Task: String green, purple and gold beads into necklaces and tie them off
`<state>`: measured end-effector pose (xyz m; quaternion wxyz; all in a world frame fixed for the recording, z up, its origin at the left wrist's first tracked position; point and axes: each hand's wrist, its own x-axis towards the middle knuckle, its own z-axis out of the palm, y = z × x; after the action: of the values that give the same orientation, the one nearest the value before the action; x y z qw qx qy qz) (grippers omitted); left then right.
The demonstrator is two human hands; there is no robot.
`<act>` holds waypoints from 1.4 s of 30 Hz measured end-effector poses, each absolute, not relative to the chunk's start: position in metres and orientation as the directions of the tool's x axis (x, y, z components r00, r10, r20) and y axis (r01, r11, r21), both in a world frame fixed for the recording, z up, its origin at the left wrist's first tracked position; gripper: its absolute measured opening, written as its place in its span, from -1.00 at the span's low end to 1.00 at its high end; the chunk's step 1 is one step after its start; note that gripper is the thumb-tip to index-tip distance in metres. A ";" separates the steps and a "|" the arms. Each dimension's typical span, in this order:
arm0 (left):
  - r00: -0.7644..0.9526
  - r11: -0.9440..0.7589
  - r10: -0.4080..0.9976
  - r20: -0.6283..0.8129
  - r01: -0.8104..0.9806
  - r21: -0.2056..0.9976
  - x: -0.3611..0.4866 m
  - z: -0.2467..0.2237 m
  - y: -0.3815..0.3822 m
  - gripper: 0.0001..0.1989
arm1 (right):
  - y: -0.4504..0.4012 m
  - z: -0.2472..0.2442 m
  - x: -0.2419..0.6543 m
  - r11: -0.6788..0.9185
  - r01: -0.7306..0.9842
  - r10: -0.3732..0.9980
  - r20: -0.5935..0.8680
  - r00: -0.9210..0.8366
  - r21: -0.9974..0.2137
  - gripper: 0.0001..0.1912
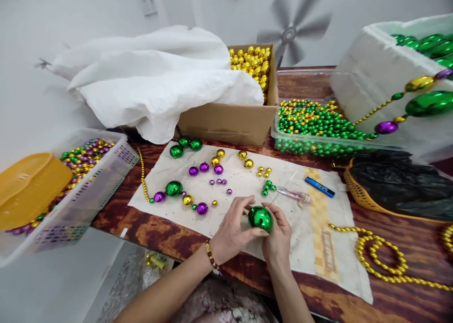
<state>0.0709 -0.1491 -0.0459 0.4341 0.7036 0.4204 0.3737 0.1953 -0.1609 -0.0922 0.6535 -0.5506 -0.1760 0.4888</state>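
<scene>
My left hand (236,229) is curled round a large shiny green bead (261,218), fingers and thumb on its left side. On the bead's other side my right hand (278,232) grips it too. A thin pale line, thread or needle, rises from near my right fingertips; which it is I cannot tell. Just beyond lie small green beads (269,187) and a slim clear tube (293,194). To the left, a strung row holds a green bead (173,189), purple beads (202,208) and a gold bead (187,200). Everything rests on a cream cloth (226,167).
A blue marker-like item (319,187) and gold bead chain (382,276) lie right. Behind stand a cardboard box (226,122) under white fabric (159,82) and a clear bin (322,146) of beads. A white basket (102,172) is left; a fan (289,34) spins behind.
</scene>
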 end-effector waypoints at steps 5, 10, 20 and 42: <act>0.315 -0.159 0.942 0.112 0.127 0.979 0.076 -0.050 -0.154 -0.53 | -0.161 -0.096 0.187 -0.042 -0.379 0.829 -0.244 0.504 -0.925 -0.78; 0.272 -0.020 0.962 -0.009 0.106 0.994 0.072 -0.048 -0.156 -0.46 | -0.157 -0.092 0.186 -0.067 -0.384 0.848 -0.255 0.464 -0.921 -0.76; 0.161 0.166 0.976 -0.145 -0.126 0.978 0.074 -0.048 -0.152 -0.57 | -0.160 -0.083 0.185 -0.048 -0.301 0.856 -0.194 0.478 -0.953 -0.75; 0.356 -0.533 0.843 0.404 0.443 0.721 0.067 -0.064 -0.163 -0.49 | -0.145 -0.079 0.178 0.036 -0.834 0.802 -0.482 0.353 -0.551 -0.77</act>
<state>0.0672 -0.1627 -0.0638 0.2549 0.7828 0.4105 0.3920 0.1784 -0.1446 -0.0791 0.7195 -0.3985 0.0202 0.5684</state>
